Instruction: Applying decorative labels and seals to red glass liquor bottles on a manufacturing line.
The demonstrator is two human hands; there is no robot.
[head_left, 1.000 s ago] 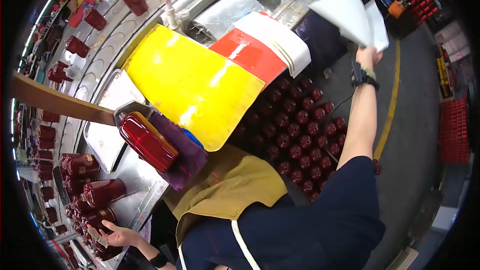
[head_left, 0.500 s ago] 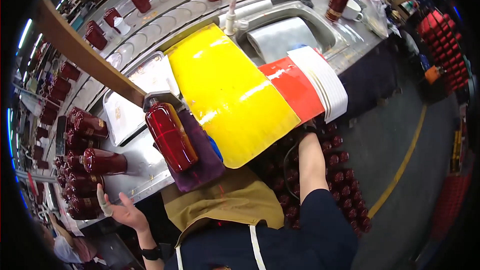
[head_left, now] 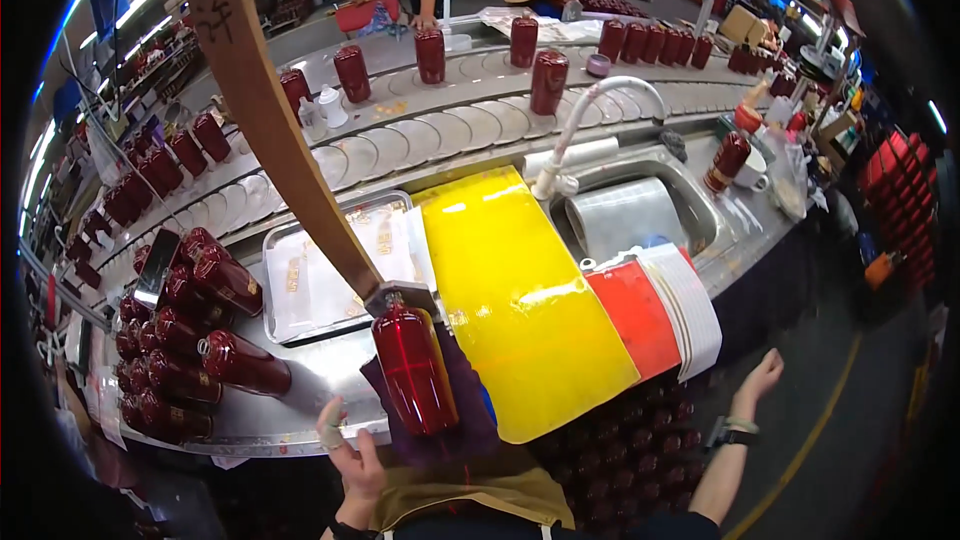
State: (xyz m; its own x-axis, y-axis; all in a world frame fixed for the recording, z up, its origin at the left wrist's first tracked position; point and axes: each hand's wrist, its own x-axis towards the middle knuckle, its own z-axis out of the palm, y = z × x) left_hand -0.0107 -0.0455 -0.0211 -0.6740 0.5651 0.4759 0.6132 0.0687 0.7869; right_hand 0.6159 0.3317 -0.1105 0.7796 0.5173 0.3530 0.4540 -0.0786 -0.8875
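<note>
The left fingers (head_left: 331,424) are spread near a red bottle (head_left: 414,372) on purple cloth (head_left: 473,405).

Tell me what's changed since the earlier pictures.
The right hand has let go of the white sheets it held a second ago, reached under the red sheet, and is now out to its right. The open left hand has shifted rightward from beside the clustered bottles toward the purple cloth. The camera view has turned too. Unchanged: the dark red bottle on the cloth, and the yellow sheet.
</note>
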